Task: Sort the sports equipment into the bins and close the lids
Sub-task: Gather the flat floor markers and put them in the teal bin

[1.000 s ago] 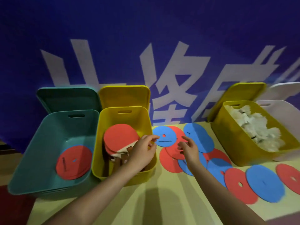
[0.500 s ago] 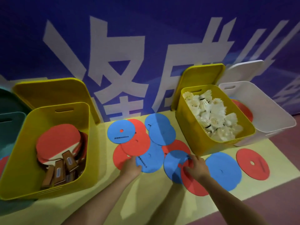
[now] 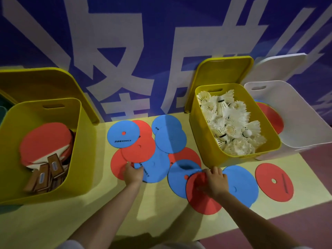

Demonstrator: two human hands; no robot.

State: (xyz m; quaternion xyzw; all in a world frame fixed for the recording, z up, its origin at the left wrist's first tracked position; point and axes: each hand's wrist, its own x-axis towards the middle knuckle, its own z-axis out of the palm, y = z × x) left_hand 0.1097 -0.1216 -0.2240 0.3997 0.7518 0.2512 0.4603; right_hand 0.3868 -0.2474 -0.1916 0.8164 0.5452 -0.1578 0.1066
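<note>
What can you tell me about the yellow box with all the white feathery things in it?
The yellow bin looks like smooth plastic, with rounded corners and a handle slot near the back rim. It stands open on the table, piled with white shuttlecocks. Its yellow lid leans upright behind it. A white bin sits against its right side.

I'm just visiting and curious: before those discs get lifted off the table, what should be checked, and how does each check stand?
1. Left hand has hold of a disc: cannot tell; its fingers lie on the edges of the red and blue discs.
2. Right hand has hold of a disc: cannot tell; it rests on the red disc.
3. White bin open to take discs: ok, lid off, discs already inside.
4. Shuttlecock bin stands close beside the pile: ok.
5. Discs lie singly: not ok, most overlap.
6. Lone red disc lies free: ok.
</note>
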